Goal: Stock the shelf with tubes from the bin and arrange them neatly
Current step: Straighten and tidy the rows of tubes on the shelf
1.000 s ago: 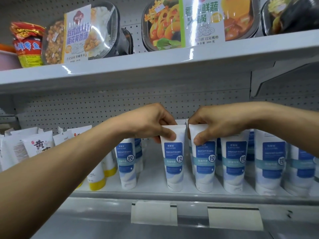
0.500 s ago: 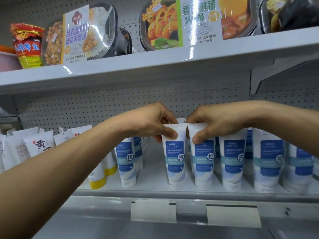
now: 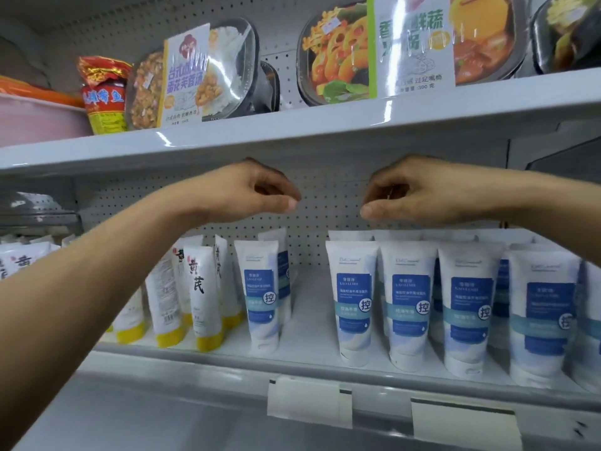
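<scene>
Both hands now off the tubes, left hand (image 3: 247, 193) and right hand (image 3: 419, 193) loosely curled, grip empty, above the shelf (image 3: 312, 359) gap

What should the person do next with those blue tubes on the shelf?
Probably slide the lone blue tube rightward. Both the left hand and the right hand hover empty above the row, and a bare gap separates that tube from the front tube of the tight group.
</scene>
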Demonstrator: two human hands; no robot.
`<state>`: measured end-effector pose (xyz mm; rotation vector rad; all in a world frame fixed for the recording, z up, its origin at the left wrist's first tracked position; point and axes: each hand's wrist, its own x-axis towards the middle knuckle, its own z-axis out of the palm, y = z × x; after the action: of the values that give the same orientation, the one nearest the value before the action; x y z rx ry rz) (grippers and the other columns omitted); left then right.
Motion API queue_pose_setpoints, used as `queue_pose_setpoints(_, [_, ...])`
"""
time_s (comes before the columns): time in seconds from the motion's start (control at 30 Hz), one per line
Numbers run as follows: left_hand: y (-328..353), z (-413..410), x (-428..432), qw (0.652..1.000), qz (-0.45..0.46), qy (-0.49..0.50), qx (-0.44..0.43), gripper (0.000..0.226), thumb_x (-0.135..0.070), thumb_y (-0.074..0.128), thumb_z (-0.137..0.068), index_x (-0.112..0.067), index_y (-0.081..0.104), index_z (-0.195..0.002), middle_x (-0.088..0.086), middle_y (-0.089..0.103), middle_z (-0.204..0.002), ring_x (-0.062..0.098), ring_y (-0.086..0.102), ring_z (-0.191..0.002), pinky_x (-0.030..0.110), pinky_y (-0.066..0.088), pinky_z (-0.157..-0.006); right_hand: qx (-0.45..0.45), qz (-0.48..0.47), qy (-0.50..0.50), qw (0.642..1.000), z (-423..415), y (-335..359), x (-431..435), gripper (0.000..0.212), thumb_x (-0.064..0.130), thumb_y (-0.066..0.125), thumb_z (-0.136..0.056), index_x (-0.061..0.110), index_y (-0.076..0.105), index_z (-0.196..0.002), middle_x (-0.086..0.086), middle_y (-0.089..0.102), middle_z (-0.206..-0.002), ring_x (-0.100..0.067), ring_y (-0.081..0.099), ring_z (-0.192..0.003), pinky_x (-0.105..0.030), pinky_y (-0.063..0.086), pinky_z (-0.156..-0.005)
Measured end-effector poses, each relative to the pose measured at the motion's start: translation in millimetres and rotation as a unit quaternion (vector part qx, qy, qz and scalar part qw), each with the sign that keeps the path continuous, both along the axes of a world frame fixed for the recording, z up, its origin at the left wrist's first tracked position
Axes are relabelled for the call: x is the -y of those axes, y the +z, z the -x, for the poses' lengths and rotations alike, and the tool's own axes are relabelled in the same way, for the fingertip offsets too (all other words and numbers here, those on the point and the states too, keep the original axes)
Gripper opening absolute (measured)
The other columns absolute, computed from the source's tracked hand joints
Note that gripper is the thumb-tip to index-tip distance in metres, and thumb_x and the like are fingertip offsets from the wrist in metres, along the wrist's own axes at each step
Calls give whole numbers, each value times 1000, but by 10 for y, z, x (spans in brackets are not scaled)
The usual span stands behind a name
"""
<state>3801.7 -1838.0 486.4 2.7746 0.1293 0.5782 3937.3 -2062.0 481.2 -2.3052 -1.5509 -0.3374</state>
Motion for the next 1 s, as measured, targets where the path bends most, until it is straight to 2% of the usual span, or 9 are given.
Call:
queue_pose_setpoints(0.13, [24, -123, -286, 999, -9, -1, -52, 19, -25, 65, -91, -33, 69, -108, -19, 67, -110, -3, 60, -104, 22, 43, -99, 13, 28, -4, 1000, -33, 39, -326, 22, 44, 59, -90, 28, 69, -102, 14, 70, -99, -3, 66, -92, -25, 54, -85])
queue_pose_setpoints(0.23, [35, -320, -457, 996, -40, 23, -79, 20, -30, 63, -92, -26, 70, -111, -11, 68, -110, 7, 64, -100, 26, 47, -99, 4, 60, -30, 998, -27, 78, -548, 25, 37, 61, -91, 27, 66, -113, 15, 67, -111, -3, 63, -100, -25, 51, -92])
queue_pose_setpoints(0.33, [-16, -504, -543, 988, -39, 62, -134, 36, -45, 64, -88, -11, 73, -95, -3, 75, -86, 13, 73, -76, 29, 57, -83, -16, 130, -80, 988, -28, 99, -739, 29, 34, 62, -91, 24, 66, -118, 9, 68, -114, -8, 64, -102, -30, 51, -97])
queue_pose_setpoints(0.43, [-96, -629, -548, 980, -90, 58, -168, 39, -47, 69, -84, -9, 71, -77, -2, 73, -67, 13, 72, -61, 22, 55, -62, -32, 173, -113, 978, -38, 91, -858, 29, 31, 66, -89, 19, 69, -115, 7, 71, -110, -7, 66, -99, -32, 52, -96])
queue_pose_setpoints(0.5, [-126, -688, -551, 977, -121, 34, -175, 31, -40, 69, -86, -9, 72, -82, -1, 73, -76, 16, 73, -68, 24, 57, -65, -33, 185, -129, 974, -41, 74, -894, 28, 30, 68, -87, 17, 71, -112, 5, 72, -108, -9, 67, -99, -33, 52, -96])
queue_pose_setpoints(0.6, [-143, -766, -591, 981, -81, -17, -173, 21, -25, 72, -85, -8, 75, -96, 3, 73, -96, 22, 74, -76, 33, 61, -75, -32, 196, -146, 969, -31, 29, -908, 24, 27, 69, -87, 11, 73, -104, -3, 74, -103, -19, 68, -96, -37, 54, -93])
queue_pose_setpoints(0.77, [-187, -849, -565, 983, -31, -107, -148, 17, -18, 72, -85, -7, 76, -99, -1, 74, -91, 19, 72, -88, 31, 62, -70, -28, 186, -143, 972, -46, -31, -907, 21, 27, 68, -87, 10, 72, -99, -6, 73, -99, -22, 68, -94, -41, 55, -91])
queue_pose_setpoints(0.87, [-197, -885, -497, 979, -9, -136, -153, 14, -17, 72, -85, -10, 76, -97, -5, 74, -86, 13, 71, -85, 22, 59, -65, -30, 183, -138, 973, -63, -39, -906, 24, 26, 66, -88, 7, 69, -103, -11, 71, -104, -27, 66, -97, -44, 54, -92])
queue_pose_setpoints(1.0, [-207, -907, -451, 976, 0, -158, -150, 10, -18, 73, -85, -14, 75, -94, -4, 75, -86, 14, 72, -85, 24, 59, -67, -35, 181, -120, 975, -83, -47, -901, 15, 26, 67, -88, 15, 73, -95, -2, 74, -94, -19, 68, -90, -43, 55, -89])
